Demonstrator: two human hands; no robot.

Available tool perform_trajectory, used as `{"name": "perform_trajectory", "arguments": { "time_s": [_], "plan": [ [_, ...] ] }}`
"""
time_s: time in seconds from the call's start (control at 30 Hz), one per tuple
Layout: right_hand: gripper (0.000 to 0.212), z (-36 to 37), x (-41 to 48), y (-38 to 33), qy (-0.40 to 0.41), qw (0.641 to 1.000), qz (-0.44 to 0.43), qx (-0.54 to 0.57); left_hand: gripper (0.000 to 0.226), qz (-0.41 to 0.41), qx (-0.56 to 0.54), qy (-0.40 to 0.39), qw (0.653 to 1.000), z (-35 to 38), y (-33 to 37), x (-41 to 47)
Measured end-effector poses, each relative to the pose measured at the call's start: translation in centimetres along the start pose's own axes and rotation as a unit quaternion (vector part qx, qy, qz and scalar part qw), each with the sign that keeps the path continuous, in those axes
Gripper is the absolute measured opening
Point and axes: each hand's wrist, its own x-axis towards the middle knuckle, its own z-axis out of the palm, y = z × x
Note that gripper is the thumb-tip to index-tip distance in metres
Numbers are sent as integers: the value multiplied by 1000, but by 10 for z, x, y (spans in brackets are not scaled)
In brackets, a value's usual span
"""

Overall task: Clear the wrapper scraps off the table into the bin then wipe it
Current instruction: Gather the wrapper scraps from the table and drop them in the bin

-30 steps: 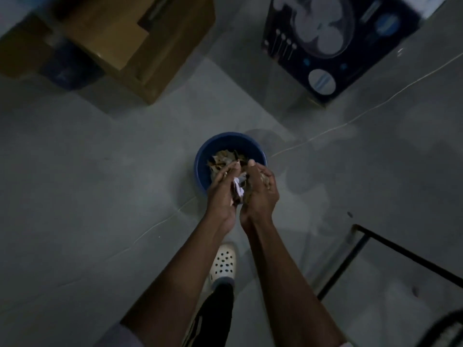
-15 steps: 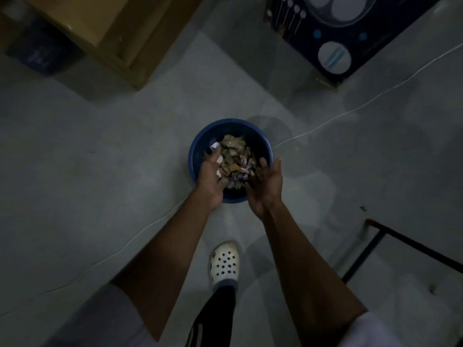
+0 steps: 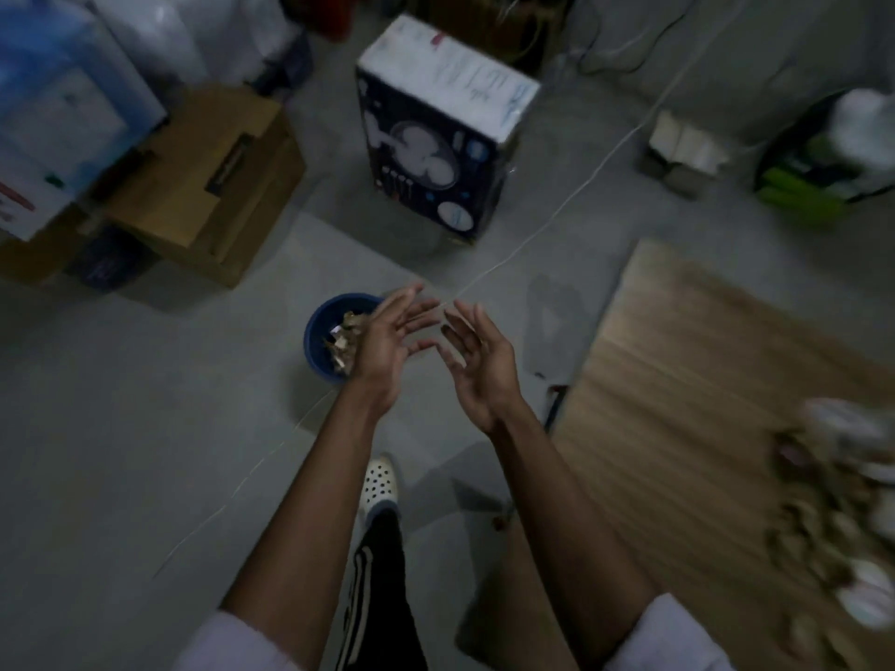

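The blue bin [image 3: 316,348] stands on the floor with wrapper scraps [image 3: 345,331] heaped inside. The left hand [image 3: 387,343] hangs over the bin's right edge and hides that part of the rim. Its fingers [image 3: 411,307] are straight, spread apart and hold nothing. The right hand [image 3: 479,370] is just right of the bin, palm turned toward the left one, fingers loose and apart, also bare. Further right of the bin is the wooden table [image 3: 678,380], where a blurred pile of scraps [image 3: 842,515] lies at the far edge. Beyond the bin stands a fan box [image 3: 436,152], with a cardboard box [image 3: 203,186] to the bin's left. A thin white cord [image 3: 557,215] crosses the floor past the bin. A white shoe [image 3: 380,481] is near the bin.
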Motion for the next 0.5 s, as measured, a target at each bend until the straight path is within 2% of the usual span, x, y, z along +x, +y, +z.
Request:
{"name": "perform_trajectory", "arguments": {
  "time_s": [0.1, 0.17, 0.37, 0.5],
  "plan": [
    [42, -56, -97, -41, -8, 998, -46, -47, 26, 47, 68, 13, 996, 60, -13, -81],
    [46, -106, -158, -61, 11, 995, -74, -59, 23, 57, 93, -5, 994, 104, -38, -133],
    [36, -266, -284, -87, 102, 984, -136, -42, 18, 9, 165, -133, 977, 236, -134, -240],
    [31, -342, -326, -89, 149, 972, -178, -48, 21, -17, 227, -174, 958, 289, -189, -277]
  ]
}}
